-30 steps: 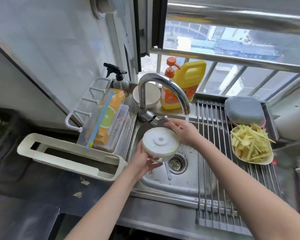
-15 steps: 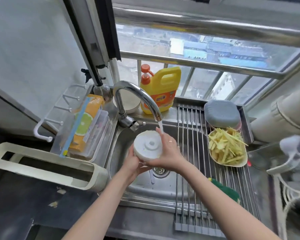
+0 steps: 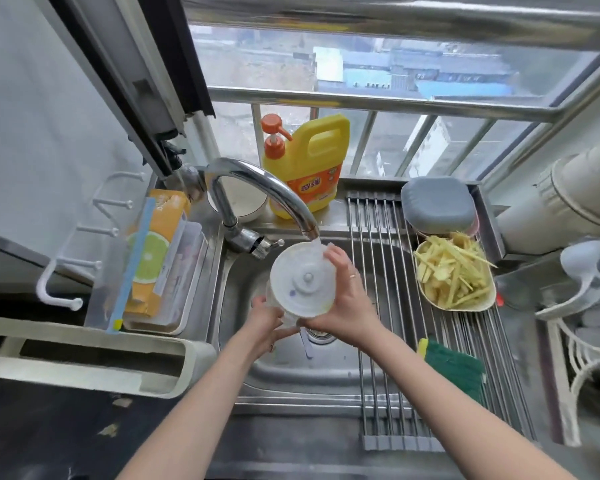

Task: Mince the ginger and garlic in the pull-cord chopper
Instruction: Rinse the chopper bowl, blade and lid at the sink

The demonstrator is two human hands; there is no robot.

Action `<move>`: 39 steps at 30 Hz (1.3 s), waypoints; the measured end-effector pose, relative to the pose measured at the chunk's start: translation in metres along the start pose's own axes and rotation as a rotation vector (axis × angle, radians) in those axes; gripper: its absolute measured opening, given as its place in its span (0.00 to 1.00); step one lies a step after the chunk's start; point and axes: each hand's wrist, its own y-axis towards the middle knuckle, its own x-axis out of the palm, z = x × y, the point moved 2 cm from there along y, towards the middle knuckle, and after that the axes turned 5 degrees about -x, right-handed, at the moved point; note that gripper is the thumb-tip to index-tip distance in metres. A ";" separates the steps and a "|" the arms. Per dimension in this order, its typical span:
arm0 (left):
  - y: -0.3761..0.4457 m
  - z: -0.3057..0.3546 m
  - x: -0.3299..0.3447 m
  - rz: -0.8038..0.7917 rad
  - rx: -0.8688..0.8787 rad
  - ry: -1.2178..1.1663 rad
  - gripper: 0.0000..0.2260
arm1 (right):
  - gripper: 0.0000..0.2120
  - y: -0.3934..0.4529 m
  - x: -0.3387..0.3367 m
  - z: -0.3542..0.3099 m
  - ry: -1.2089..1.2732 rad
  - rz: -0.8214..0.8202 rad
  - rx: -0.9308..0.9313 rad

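Now both hands — left hand (image 3: 264, 315), right hand (image 3: 343, 299) — fingers gripping chopper (image 3: 302, 280) under faucet (image 3: 257, 188), mid-sink (image 3: 326, 375).

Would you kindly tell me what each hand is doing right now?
Left hand: holding the chopper from below.
Right hand: holding the chopper's side.

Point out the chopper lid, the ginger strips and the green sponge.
chopper lid (image 3: 303, 285), head view, white top around the centre knob
ginger strips (image 3: 451, 271), head view, middle of the pile
green sponge (image 3: 456, 370), head view, green top face
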 end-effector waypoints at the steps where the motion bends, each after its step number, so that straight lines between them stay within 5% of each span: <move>1: 0.004 -0.003 -0.002 0.044 -0.022 0.005 0.19 | 0.50 -0.001 0.001 0.001 -0.021 0.026 0.034; 6: 0.031 -0.025 -0.019 0.083 -0.067 0.119 0.16 | 0.53 -0.001 0.013 0.008 -0.210 -0.036 0.020; 12: 0.045 -0.051 -0.034 0.136 -0.116 0.094 0.06 | 0.54 0.000 0.019 0.008 -0.210 0.036 0.036; 16: 0.045 -0.065 -0.037 0.104 -0.187 0.046 0.08 | 0.55 -0.013 0.034 0.011 -0.193 0.056 0.059; 19: 0.042 -0.060 -0.040 0.244 -0.192 0.101 0.11 | 0.59 -0.013 0.035 0.014 -0.144 0.161 0.211; 21: 0.035 -0.049 -0.039 0.420 -0.221 0.075 0.15 | 0.59 -0.013 0.037 0.012 -0.145 0.123 0.158; 23: 0.017 -0.028 -0.020 0.375 -0.028 -0.070 0.13 | 0.58 -0.017 0.041 0.009 -0.131 0.130 0.153; 25: 0.005 -0.002 0.003 0.113 0.096 -0.230 0.18 | 0.58 -0.023 0.042 0.005 -0.094 0.147 0.228; 26: -0.001 0.008 0.014 -0.027 0.104 -0.254 0.21 | 0.59 -0.027 0.041 0.003 -0.027 0.133 0.264; 28: -0.009 0.021 0.020 -0.041 0.181 -0.121 0.17 | 0.58 -0.031 0.032 0.000 0.245 0.064 0.397; 31: -0.014 0.034 0.015 0.113 0.455 0.181 0.05 | 0.42 -0.030 0.018 0.011 0.762 0.066 0.717; 34: -0.028 0.048 0.026 -0.024 0.633 0.296 0.06 | 0.29 -0.014 0.006 0.010 0.736 0.062 0.745; 37: -0.029 0.054 0.027 -0.068 0.573 0.285 0.08 | 0.13 -0.001 -0.001 0.001 0.684 0.140 0.692; 39: -0.022 0.042 0.023 -0.073 0.340 0.186 0.09 | 0.12 0.003 -0.002 -0.002 0.615 0.190 0.643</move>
